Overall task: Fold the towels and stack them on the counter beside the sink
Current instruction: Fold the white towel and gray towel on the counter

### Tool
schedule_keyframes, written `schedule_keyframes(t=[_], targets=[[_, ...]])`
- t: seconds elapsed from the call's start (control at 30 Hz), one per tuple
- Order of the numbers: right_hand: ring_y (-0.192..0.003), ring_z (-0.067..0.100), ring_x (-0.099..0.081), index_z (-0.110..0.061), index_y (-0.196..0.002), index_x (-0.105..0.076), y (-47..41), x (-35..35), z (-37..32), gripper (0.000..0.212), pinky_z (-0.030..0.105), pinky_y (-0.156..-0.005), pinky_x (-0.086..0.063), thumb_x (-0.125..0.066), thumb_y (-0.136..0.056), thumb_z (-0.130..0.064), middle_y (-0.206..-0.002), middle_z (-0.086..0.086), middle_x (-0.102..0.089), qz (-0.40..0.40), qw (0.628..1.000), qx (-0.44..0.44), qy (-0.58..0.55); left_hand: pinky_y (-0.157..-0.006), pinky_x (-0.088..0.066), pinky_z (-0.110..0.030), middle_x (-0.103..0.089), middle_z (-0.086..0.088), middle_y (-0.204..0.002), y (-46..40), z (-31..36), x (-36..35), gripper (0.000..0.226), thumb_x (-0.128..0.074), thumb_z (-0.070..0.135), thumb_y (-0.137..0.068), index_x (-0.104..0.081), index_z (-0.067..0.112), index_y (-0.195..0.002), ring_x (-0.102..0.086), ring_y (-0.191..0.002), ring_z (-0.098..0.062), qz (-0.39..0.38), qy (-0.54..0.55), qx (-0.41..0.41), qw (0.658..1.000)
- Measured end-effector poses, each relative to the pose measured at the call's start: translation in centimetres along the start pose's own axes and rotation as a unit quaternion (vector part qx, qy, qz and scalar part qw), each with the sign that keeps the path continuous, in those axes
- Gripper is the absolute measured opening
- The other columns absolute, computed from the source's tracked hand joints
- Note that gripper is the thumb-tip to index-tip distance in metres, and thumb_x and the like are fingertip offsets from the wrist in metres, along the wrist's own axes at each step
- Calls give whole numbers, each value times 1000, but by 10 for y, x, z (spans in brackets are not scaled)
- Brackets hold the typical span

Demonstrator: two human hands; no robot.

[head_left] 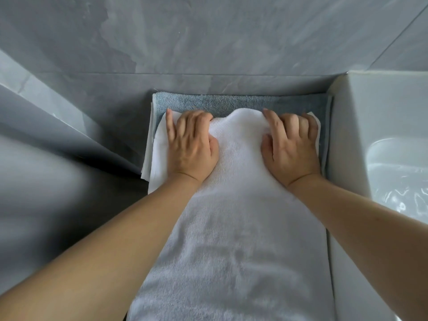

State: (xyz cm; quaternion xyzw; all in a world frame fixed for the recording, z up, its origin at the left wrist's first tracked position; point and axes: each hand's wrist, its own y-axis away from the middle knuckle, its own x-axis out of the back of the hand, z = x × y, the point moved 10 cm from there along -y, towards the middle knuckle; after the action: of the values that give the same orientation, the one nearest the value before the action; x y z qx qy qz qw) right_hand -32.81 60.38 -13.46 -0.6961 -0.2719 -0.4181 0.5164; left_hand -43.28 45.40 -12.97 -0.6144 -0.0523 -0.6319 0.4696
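Mid-fold on the white towel (234, 205), spread lengthwise on the narrow desk (129, 181) beside the sink (398, 172), over a blue towel (208, 103) already lying flat against the grey tiled wall (208, 42). Long axis running from the near edge of the view away toward the wall, far end pointing at the wall and stopping just short of the blue towel's far edge.

Left hand (191, 147) at the far left corner, fingers curled into the cloth and bunching it; grip closed on the white towel. Right hand (291, 149) at the far right corner, thumb tucked under a raised hump of cloth, fingers bent over it; grip likewise closed on the white towel. A ridge of slack standing up between the two hands.

Judged as the start of a fold: far end gathered, not yet carried over. Next move likely calls for lifting both corners together and bringing them back toward the body, kept level so the edges meet squarely, then smoothing flat. Blue towel underneath liable to drag along if the pull catches it.
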Motion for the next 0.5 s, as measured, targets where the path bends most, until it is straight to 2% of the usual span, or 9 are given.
schedule_keyframes(t=[0.1, 0.2, 0.5], targets=[[-94, 29, -38, -10, -116, -59, 0, 0, 0, 30, 44, -105, -22, -49, -90, -22, -97, 14, -53, 8, 1000, 2, -4, -118, -20, -59, -61, -6, -106, 0, -2, -2, 38, -51, 12, -78, -60, 12, -115, -55, -106, -29, -15, -25, 12, 999], [-92, 30, -39, -9, -104, -59, 0, -1, 1, 21, 44, -102, -26, -51, -90, -21, -95, 14, -54, 6, 1000, 3, -13, -116, -24, -57, -59, -7, -103, 0, 1, -5, 38, -50, 15, -80, -60, 14, -117, -50, -102, -29, -35, -49, -8, 998], [-92, 29, -41, -7, -99, -57, 2, 1, 1, 13, 42, -98, -29, -54, -88, -14, -94, 13, -56, 22, 999, 4, -42, -116, -26, -54, -59, -8, -101, 1, 1, -8, 27, -49, 14, -80, -60, 13, -104, -53, -99, -32, -32, -44, -20, 998]])
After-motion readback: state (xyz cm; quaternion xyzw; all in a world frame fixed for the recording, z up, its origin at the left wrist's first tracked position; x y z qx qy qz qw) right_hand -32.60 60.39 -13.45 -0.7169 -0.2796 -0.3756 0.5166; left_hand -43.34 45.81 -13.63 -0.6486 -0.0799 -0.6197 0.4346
